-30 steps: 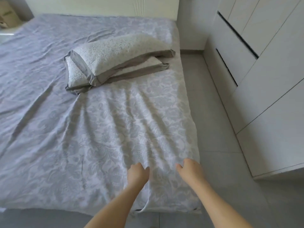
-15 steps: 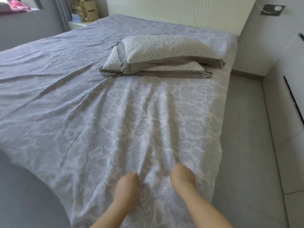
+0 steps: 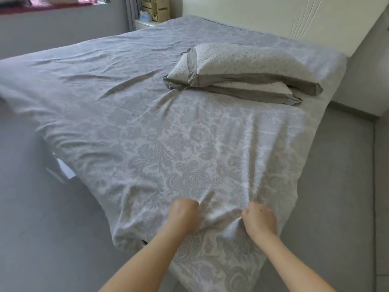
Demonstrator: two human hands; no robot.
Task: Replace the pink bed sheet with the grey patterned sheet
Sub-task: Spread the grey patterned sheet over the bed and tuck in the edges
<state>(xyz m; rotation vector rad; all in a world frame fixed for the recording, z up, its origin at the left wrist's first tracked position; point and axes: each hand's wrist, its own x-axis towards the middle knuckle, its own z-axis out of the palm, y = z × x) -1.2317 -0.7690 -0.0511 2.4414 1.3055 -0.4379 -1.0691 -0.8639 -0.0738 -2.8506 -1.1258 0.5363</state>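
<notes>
Fabric fills most of the head view: the grey patterned sheet (image 3: 168, 144) lies spread over the whole bed, from the headboard (image 3: 231, 13) down to the near corner, where its edge hangs over the side towards the floor (image 3: 336, 186). Both hands work at that near corner. The left hand (image 3: 184, 213) has its fingers curled down into the cloth, and the right hand (image 3: 260, 222), just beside it, is fisted round a bunch of the same cloth. Creases fan out from both grips up the bed, so the hold looks meant for drawing the sheet taut and squaring it to the corner. Two pillows (image 3: 242, 60) sit stacked near the headboard on the right side, probably parked there so their weight pins the far end while the near end is pulled. Wrinkles remain on the left half. No pink sheet shows on the bed; something pink lies on the window ledge (image 3: 84, 1) at the top left, though it is too small and blurred to say what. The swap seems nearly done, with smoothing and tucking left.
</notes>
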